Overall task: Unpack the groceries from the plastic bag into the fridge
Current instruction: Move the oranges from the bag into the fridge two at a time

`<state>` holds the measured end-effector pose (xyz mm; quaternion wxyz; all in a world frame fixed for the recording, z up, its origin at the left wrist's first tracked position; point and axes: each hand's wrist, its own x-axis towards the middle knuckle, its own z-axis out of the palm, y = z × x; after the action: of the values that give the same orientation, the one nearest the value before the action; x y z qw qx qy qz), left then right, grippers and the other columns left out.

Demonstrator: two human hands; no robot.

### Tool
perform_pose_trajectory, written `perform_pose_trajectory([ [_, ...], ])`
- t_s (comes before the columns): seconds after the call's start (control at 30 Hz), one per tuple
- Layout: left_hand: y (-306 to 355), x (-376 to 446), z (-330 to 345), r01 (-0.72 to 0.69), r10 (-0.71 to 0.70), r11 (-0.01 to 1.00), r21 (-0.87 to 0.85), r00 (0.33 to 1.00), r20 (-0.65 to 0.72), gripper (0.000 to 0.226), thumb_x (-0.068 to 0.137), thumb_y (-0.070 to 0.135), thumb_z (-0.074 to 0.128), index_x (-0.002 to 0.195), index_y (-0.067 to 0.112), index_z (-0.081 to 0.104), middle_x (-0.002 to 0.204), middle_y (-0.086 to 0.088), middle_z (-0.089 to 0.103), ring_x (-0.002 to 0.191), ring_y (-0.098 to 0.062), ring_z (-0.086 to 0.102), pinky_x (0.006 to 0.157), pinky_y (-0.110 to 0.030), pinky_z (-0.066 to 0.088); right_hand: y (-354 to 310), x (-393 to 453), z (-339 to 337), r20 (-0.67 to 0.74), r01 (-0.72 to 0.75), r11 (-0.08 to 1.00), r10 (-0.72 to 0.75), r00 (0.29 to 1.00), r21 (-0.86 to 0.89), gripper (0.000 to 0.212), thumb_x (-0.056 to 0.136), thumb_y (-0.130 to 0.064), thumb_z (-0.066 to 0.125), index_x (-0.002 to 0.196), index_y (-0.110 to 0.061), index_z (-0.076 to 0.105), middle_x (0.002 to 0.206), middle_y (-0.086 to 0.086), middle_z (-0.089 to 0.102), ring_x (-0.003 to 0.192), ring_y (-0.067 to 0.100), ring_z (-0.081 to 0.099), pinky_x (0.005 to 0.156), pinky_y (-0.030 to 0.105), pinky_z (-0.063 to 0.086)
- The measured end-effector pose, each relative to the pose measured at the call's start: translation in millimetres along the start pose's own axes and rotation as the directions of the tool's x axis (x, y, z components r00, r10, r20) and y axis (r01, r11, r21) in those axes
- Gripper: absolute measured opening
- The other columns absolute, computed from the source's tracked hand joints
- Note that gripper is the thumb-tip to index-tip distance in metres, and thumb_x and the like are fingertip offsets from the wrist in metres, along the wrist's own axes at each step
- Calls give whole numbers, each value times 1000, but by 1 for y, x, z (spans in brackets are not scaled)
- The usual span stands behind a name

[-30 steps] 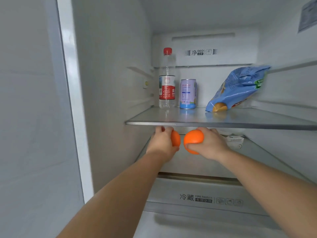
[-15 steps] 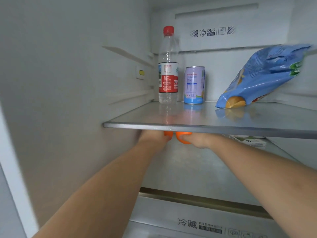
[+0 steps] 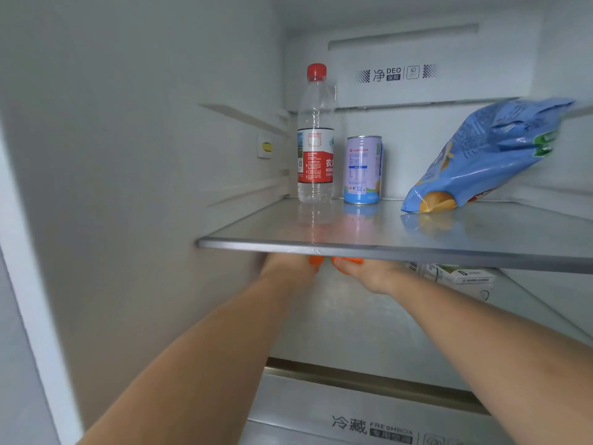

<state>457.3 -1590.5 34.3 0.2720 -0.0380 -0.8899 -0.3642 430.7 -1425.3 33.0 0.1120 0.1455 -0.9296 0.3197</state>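
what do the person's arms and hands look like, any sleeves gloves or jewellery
Both forearms are bare as far as the frame shows: no sleeve edge, no watch, no bracelet. The left hand and right hand wear no gloves, and no ring shows, though the fingers are mostly hidden behind the glass shelf, so a ring cannot be ruled out.

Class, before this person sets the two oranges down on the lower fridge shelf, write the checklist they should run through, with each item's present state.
1. Left hand holds its orange: ok.
2. Right hand holds its orange: ok.
3. Both hands below the glass shelf: ok.
4. Landing spot free: cannot tell, shelf edge hides it.
5. Carton stays right of the hands: ok.
6. Fingers' grip secure: cannot tell, hidden.
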Motion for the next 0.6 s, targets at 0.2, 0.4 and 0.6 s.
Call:
perform_pose_trajectory([
  [0.2, 12, -15, -14, 6, -17, 992, 130, 996, 85, 25, 80, 40, 48, 96, 25, 61, 104, 2, 67, 104, -19, 62, 92, -34, 50, -12, -23, -16, -11, 45, 998, -45, 999, -45, 50, 79, -49, 69, 122, -27, 58, 120, 0, 63, 108, 21, 59, 93, 34, 47],
  [0.4, 40, -53, -37, 32, -98, 959, 281, 970, 224, 54, 63, 33, 51, 115, 21, 59, 118, -6, 61, 111, -27, 58, 94, -41, 52, -26, -69, -31, -35, -71, 994, 69, 997, -79, 69, 77, -41, 73, 136, -19, 46, 132, 6, 54, 120, 25, 53, 90, 28, 42],
  [0.6, 63, -114, -69, -44, -50, 956, 291, 950, 309, 61, 79, 35, 64, 134, 17, 45, 130, -12, 50, 122, -33, 48, 101, -42, 45, -50, -142, -43, -54, -125, 977, 117, 992, -170, 69, 83, -41, 65, 141, -16, 37, 139, 9, 46, 126, 26, 47, 93, 31, 41],
])
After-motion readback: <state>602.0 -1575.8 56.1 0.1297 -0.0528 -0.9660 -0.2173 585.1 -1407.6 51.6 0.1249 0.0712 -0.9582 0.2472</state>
